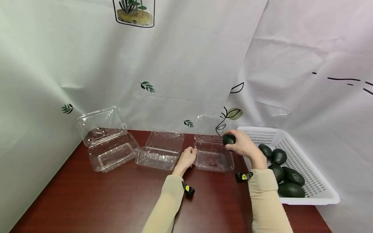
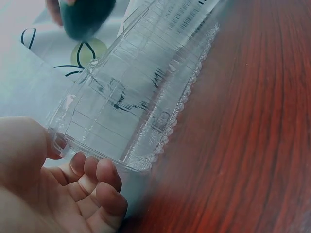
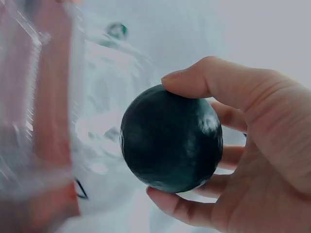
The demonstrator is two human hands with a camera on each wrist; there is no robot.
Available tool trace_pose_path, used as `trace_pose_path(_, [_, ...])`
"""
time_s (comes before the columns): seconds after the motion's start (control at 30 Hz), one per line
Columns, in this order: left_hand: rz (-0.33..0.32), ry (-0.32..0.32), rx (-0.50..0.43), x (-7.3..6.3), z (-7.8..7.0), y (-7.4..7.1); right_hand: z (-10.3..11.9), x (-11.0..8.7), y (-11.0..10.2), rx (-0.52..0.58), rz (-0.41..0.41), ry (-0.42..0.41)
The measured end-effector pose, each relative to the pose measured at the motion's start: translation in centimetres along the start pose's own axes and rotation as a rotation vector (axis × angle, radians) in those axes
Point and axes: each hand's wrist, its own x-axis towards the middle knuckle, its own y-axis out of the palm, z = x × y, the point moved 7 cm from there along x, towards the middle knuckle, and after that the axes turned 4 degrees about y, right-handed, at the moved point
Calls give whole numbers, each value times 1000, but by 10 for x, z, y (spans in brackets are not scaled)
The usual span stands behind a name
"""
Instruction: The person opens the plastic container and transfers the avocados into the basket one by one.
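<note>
An avocado, dark green and round at its end, is gripped between thumb and fingers of my right hand. The right wrist view shows this avocado close up, off the table. It hangs over the right side of a clear plastic clamshell box whose lid stands raised at the back. My left hand pinches that box's left edge; in the left wrist view the thumb and curled fingers meet at the rim of the box.
A white perforated basket at the right holds several avocados. Two more open clamshell boxes stand left, one in the middle and one farther left. A patterned white cloth hangs behind the red-brown table.
</note>
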Motion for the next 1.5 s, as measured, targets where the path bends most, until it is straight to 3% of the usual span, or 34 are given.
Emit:
trace_pose_path(0.23, [-3, -2, 10, 0, 2, 0, -26, -18, -51, 8, -28, 53])
trace_pose_path(0.4, [-7, -7, 1, 1, 4, -1, -47, -27, -64, 68, -13, 99])
trace_pose_path(0.77, [6, -26, -7, -2, 7, 1, -99, -44, -47, 213, 88, 205])
trace_pose_path(1.0, [6, -15, -26, 1, 2, -1, -125, -49, -32, 255, 135, 206])
trace_pose_path(1.27, [0, -25, -29, 0, 2, 1, -145, -56, -32, 300, 123, 226])
trace_pose_path(1.5, [0, -32, -35, -2, 3, -1, -149, -60, -34, 248, 99, 285])
